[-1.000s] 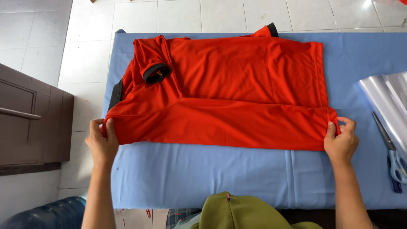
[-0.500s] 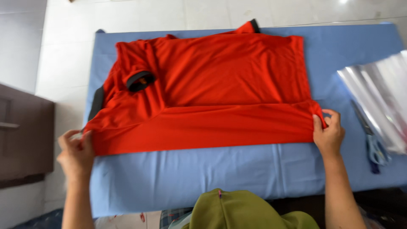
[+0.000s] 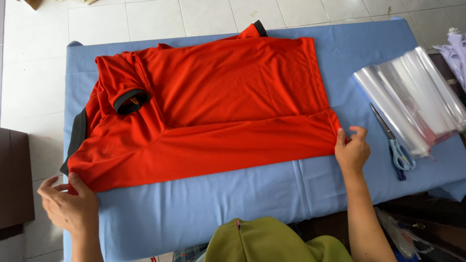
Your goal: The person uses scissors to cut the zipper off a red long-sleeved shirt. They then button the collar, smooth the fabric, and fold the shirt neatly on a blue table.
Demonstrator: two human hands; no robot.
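Matt red cloth shirt (image 3: 218, 106)

clear bag stack (image 3: 412, 97) blurred, covering the scissors' (image 3: 395, 145) blades.

We see a table draped in a blue cloth (image 3: 204, 213). On it lie a folded red shirt (image 3: 218, 106), a stack of clear plastic bags (image 3: 412, 97) and blue-handled scissors (image 3: 395, 145) just beside the bags.

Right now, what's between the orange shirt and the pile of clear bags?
In the head view, only bare blue cloth lies between the orange shirt and the clear bags; the scissors lie lower down.
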